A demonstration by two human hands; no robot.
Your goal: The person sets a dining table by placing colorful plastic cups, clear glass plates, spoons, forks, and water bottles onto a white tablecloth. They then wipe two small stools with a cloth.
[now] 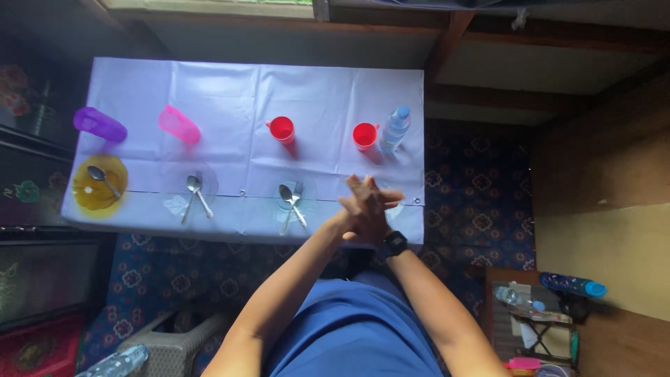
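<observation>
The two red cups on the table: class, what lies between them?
In the head view, only bare white tablecloth lies between the left red cup and the right red cup.

Standing at the desk's far right corner: clear plastic bottle (396,128) with blue cap and pale label band (print too small to tell).

The two hands (366,208) press together and hide most of the clear plate (395,209) under them. The bottle (115,364) is cut off at the bottom edge.
</observation>
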